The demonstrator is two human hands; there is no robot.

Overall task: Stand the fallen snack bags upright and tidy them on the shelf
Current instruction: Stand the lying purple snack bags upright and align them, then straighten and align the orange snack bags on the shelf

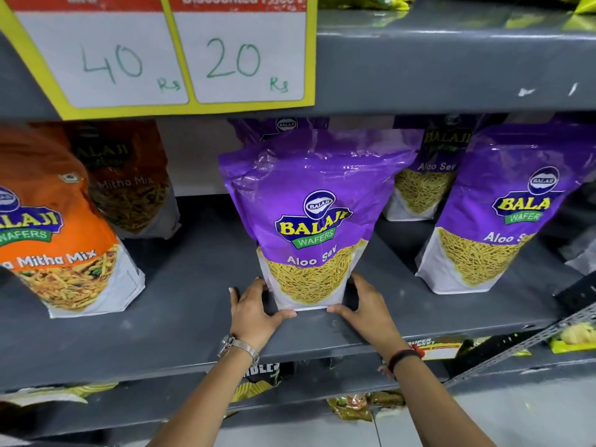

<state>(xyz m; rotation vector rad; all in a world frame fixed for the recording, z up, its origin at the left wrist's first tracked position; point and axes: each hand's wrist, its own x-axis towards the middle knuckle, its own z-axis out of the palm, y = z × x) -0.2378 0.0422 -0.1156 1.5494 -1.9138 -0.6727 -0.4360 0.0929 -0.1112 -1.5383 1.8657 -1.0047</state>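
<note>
Purple Aloo Sev bag (pixel 311 221) stands upright on grey shelf (pixel 193 285).

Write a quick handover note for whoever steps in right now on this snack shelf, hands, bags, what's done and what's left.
Left hand and right hand cup the base of the middle purple Aloo Sev bag from either side; it stands upright on the grey shelf.
Done: the right purple bag and the orange Mitha Mix bag at front left also stand, with more bags behind them.
Left: let go of the middle bag, then even up the front row. The orange bag leans somewhat; straighten it.
</note>
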